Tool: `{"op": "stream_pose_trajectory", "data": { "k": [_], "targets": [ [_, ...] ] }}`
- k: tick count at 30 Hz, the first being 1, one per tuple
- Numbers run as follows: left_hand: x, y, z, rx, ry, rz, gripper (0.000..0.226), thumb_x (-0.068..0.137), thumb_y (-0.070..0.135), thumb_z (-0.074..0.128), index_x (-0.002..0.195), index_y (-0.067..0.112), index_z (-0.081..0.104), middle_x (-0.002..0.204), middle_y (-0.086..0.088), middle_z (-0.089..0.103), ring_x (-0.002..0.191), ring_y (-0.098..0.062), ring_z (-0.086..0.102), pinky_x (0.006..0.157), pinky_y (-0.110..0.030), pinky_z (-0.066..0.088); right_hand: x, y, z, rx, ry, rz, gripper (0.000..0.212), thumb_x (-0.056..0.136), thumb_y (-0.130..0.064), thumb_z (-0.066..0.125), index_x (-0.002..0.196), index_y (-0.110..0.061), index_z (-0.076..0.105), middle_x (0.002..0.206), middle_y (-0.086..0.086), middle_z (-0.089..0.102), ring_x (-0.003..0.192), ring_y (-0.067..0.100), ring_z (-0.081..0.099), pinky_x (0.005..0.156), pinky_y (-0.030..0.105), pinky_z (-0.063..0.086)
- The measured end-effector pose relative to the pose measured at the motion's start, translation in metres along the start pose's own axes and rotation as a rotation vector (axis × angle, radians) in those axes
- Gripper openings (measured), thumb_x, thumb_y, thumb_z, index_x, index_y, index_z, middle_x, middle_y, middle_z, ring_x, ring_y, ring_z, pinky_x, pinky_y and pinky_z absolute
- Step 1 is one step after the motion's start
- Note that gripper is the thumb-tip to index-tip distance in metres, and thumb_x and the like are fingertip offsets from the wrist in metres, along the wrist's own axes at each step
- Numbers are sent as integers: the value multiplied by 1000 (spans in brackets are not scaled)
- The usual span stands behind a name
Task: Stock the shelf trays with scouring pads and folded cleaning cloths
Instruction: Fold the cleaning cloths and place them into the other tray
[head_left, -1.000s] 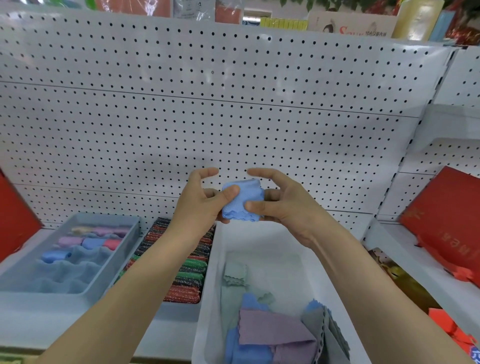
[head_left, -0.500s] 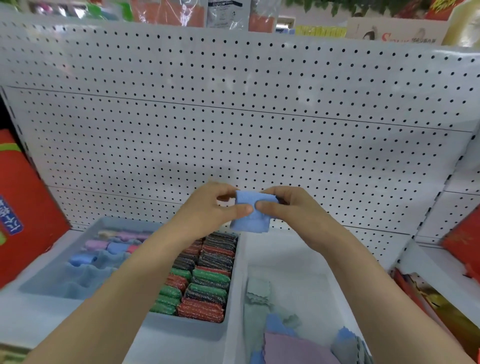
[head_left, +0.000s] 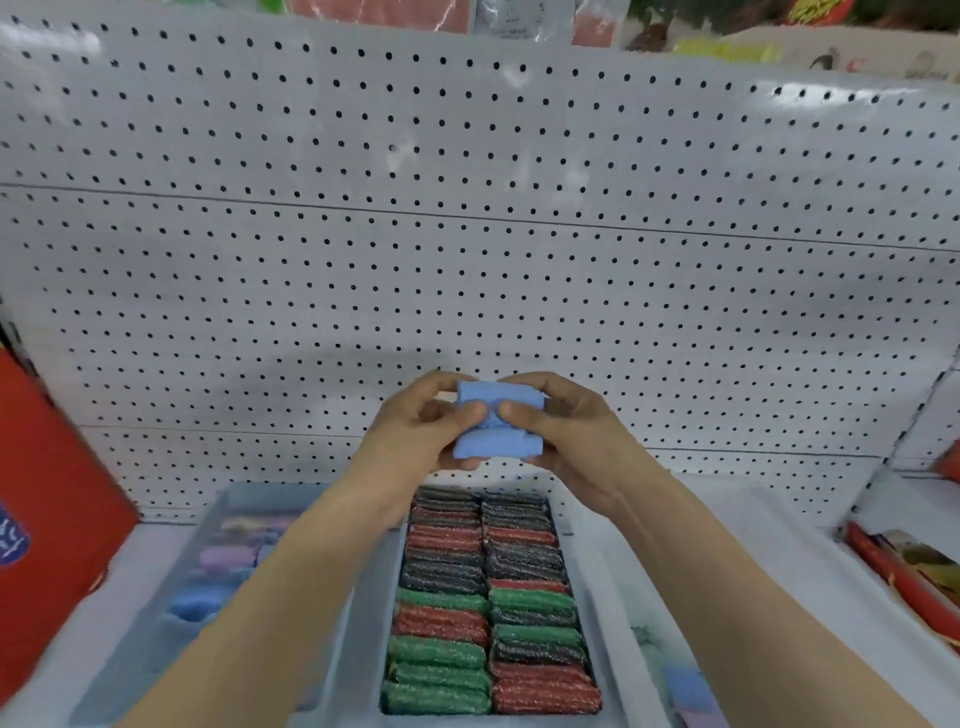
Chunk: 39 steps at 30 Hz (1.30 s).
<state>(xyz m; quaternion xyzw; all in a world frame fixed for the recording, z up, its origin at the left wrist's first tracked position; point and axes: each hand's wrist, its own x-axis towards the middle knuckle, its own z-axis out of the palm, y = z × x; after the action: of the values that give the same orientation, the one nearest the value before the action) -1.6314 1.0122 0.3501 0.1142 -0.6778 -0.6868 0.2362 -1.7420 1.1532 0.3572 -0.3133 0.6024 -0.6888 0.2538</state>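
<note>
A folded blue cleaning cloth (head_left: 500, 429) is held up in front of the pegboard, above the shelf. My left hand (head_left: 415, 441) pinches its left side and my right hand (head_left: 571, 441) pinches its right side, thumbs pressed on the front. Below them a grey tray (head_left: 363, 649) is packed with two rows of green, red and black scouring pads (head_left: 488, 608). To the left a wavy grey-blue tray (head_left: 156, 639) holds rolled pastel cloths (head_left: 223, 558), partly hidden by my left forearm.
A white bin (head_left: 623, 597) at the right holds loose cloths (head_left: 685, 680) at the frame's bottom edge. A red box (head_left: 47, 519) stands at the left. Red packets (head_left: 904, 577) lie on the shelf at the right. The white pegboard (head_left: 467, 260) backs the shelf.
The view has swung left, so the scouring-pad tray now lies under my hands. Both hands have folded the blue cloth tighter into a compact block and keep pinching it.
</note>
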Motion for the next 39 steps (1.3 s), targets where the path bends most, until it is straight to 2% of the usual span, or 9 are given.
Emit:
{"op": "stream_pose_trajectory", "data": {
  "k": [7,12,15,20,22,25,31,35,39],
  "targets": [
    [7,1,-102,-358,-108,-116,18,91,22,60,103,9,67,102,-7,69,86,-23,70,72,-27,58,31,23,88,139,-38,-3,25,94,5,54,110,-8,68,107,11,72,102,29,67,90,37,57],
    [6,-14,-173,192,-91,18,12,86,7,72,94,16,75,96,-5,74,83,-15,68,79,-27,54,46,47,141,143,-142,171,27,86,-27,68,108,-12,61,108,10,65,94,22,63,81,32,53],
    [1,-29,-212,421,-161,30,28,82,6,76,100,27,73,103,4,72,85,-14,71,81,-30,54,57,77,170,-136,-150,274,27,90,-16,70,115,-15,60,103,10,70,88,19,67,79,31,52],
    [-14,-96,-271,608,52,-164,43,79,25,82,119,27,65,113,7,62,100,-13,63,74,-16,50,70,139,206,-465,-128,381,11,85,-9,72,94,-4,69,84,11,63,77,20,57,67,31,45],
    [-20,-127,-293,693,187,-314,55,81,37,80,129,20,59,122,-2,61,107,-21,60,79,-26,50,68,166,215,-328,-27,415,14,83,-7,73,96,-7,68,90,12,65,82,24,58,71,36,46],
    [-29,-165,-313,458,223,-530,39,86,25,75,123,17,62,116,-7,69,99,-28,65,88,-41,55,62,200,227,-279,7,408,28,83,0,73,110,-1,65,103,11,68,91,22,64,81,33,53],
    [-34,-184,-322,29,267,-618,28,86,8,73,112,17,69,99,-15,73,80,-27,67,74,-33,55,56,226,235,-842,-140,234,28,80,-16,78,105,-20,64,95,-4,65,86,14,61,75,15,44],
    [-33,-183,-325,32,263,-625,27,85,9,74,109,20,70,103,-16,73,92,-34,69,83,-42,56,57,220,239,-1378,-300,96,35,88,-29,64,122,-23,61,114,1,67,105,24,61,83,35,50],
    [-32,-183,-326,28,258,-609,27,86,9,74,110,20,70,102,-15,73,92,-33,70,81,-40,57,61,216,248,-1568,-381,136,34,91,-31,58,125,-31,60,118,1,65,109,26,60,81,34,51]
  ]
}}
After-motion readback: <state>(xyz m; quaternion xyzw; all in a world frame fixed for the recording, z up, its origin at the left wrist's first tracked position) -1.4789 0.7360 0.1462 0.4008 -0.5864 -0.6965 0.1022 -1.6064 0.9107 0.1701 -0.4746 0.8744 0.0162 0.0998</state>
